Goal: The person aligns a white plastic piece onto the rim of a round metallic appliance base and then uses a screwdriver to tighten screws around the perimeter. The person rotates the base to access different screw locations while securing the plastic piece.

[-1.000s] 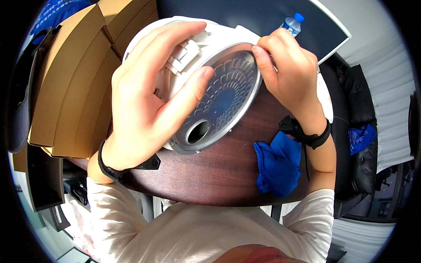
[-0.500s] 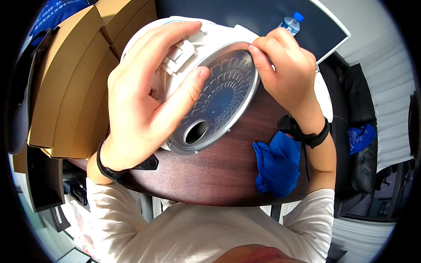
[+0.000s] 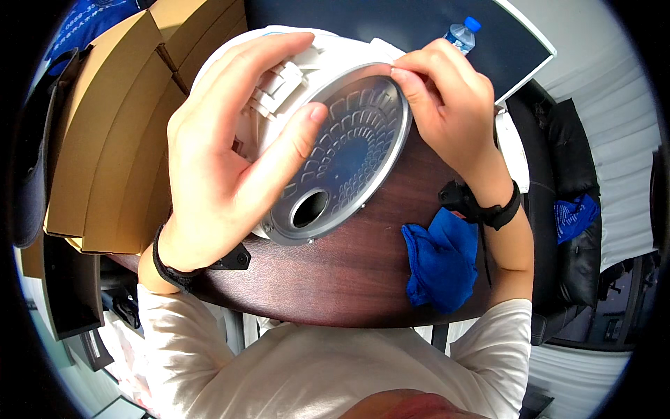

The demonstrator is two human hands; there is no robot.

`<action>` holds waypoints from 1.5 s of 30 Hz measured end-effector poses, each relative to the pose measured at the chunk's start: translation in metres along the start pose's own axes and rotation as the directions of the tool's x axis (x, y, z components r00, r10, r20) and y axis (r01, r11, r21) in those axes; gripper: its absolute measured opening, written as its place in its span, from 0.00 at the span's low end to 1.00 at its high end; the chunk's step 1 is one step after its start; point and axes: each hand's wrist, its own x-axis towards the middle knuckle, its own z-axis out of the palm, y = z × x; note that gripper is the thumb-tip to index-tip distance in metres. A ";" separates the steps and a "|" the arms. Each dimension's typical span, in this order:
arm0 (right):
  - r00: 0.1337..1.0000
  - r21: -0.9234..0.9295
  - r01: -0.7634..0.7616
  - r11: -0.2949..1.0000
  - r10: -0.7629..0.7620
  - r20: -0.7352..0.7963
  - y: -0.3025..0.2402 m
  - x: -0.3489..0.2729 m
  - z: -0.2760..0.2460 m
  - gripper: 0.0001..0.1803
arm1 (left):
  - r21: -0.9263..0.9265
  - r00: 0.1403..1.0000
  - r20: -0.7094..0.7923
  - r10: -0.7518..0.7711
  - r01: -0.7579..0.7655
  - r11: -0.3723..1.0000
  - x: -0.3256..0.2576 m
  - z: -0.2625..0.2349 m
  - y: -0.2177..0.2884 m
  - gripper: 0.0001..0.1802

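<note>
A white rounded appliance (image 3: 317, 68), seemingly a rice cooker, is at the far side of the table. Against it leans a tilted round metal inner lid (image 3: 352, 157), with embossed patterns and a round hole near its lower left edge. My left hand (image 3: 223, 150) lies along the appliance, fingers stretched and thumb spread out over the metal lid. With its thumb and fingertips, my right hand (image 3: 447, 98) pinches the lid's upper right rim. Part of the appliance is hidden behind the lid and my left hand.
Cardboard boxes (image 3: 115, 133) stand at the left. A blue cloth (image 3: 443, 262) lies on the dark wooden table (image 3: 314, 286), right of the lid. At the back is a blue-capped water bottle (image 3: 462, 36). A black sofa (image 3: 565, 153) is on the right.
Both hands and the metal lid have shifted only slightly up and left in the picture. The right hand's pinch on the rim is kept.
</note>
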 end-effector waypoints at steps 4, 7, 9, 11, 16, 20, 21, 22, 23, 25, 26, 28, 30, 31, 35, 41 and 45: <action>0.998 0.069 -0.058 0.996 0.060 -0.030 -0.002 -0.002 0.006 0.04 | 0.007 1.000 0.002 0.000 0.000 1.000 0.000 -0.001 0.000 0.24; 0.988 0.145 -0.129 0.981 0.140 -0.068 -0.003 -0.006 0.012 0.05 | -0.014 1.000 -0.003 -0.006 0.006 1.000 0.000 0.000 -0.001 0.24; 0.975 0.197 -0.191 0.962 0.208 -0.073 -0.005 -0.007 0.015 0.05 | -0.033 1.000 -0.009 -0.020 0.020 0.999 0.000 0.001 -0.001 0.24; 0.956 0.242 -0.271 0.932 0.290 -0.046 -0.011 -0.006 0.017 0.05 | -0.031 1.000 -0.012 -0.029 0.029 0.999 -0.001 0.001 -0.001 0.24; 0.922 0.380 -0.354 0.855 0.386 -0.010 -0.006 -0.008 0.008 0.05 | -0.028 1.000 -0.008 -0.012 0.012 1.000 -0.001 -0.001 -0.004 0.24; 0.936 0.179 -0.338 0.924 0.350 -0.041 0.007 -0.017 -0.015 0.04 | -0.035 0.995 -0.025 -0.096 0.095 0.995 0.001 -0.001 -0.005 0.24; 0.920 0.138 -0.388 0.911 0.391 0.004 0.016 -0.024 -0.021 0.04 | -0.073 0.992 -0.034 -0.121 0.118 0.990 0.003 -0.001 -0.005 0.24; 0.908 0.036 -0.414 0.909 0.411 0.080 0.021 -0.027 -0.030 0.06 | -0.111 0.988 -0.041 -0.150 0.145 0.983 0.003 0.001 -0.006 0.23; 0.874 -0.034 -0.445 0.895 0.442 0.203 0.029 -0.031 -0.035 0.08 | -0.121 0.984 -0.049 -0.173 0.166 0.979 0.003 0.000 -0.007 0.23; 0.757 -0.174 -0.435 0.884 0.463 0.460 0.055 -0.044 -0.044 0.12 | -0.079 0.985 -0.062 -0.161 0.156 0.985 0.002 -0.004 -0.010 0.23; 0.645 -0.273 -0.401 0.874 0.481 0.594 0.064 -0.049 -0.047 0.11 | -0.037 0.987 -0.071 -0.141 0.139 0.990 0.002 -0.005 -0.012 0.23; 0.539 -0.311 -0.397 0.864 0.494 0.682 0.092 -0.079 -0.043 0.11 | -0.049 0.986 -0.068 -0.152 0.149 0.988 0.004 -0.002 -0.014 0.24; 0.525 -0.385 -0.338 0.859 0.512 0.680 0.123 -0.113 -0.036 0.08 | -0.055 0.987 -0.063 -0.147 0.144 0.988 0.004 0.001 -0.013 0.24; 0.519 -0.416 -0.307 0.856 0.517 0.681 0.135 -0.125 -0.032 0.07 | -0.045 0.987 -0.063 -0.145 0.142 0.989 0.004 0.001 -0.012 0.24; 0.468 -0.447 -0.354 0.821 0.570 0.675 0.161 -0.148 -0.024 0.08 | -0.041 0.989 -0.059 -0.136 0.134 0.990 0.002 0.001 -0.013 0.24; 0.391 -0.518 -0.334 0.787 0.616 0.684 0.161 -0.154 -0.026 0.10 | -0.040 0.989 -0.060 -0.133 0.130 0.991 0.002 -0.002 -0.017 0.25; 0.355 -0.511 -0.374 0.774 0.629 0.692 0.168 -0.169 -0.035 0.09 | -0.042 0.992 -0.060 -0.115 0.113 0.993 0.001 -0.001 -0.017 0.25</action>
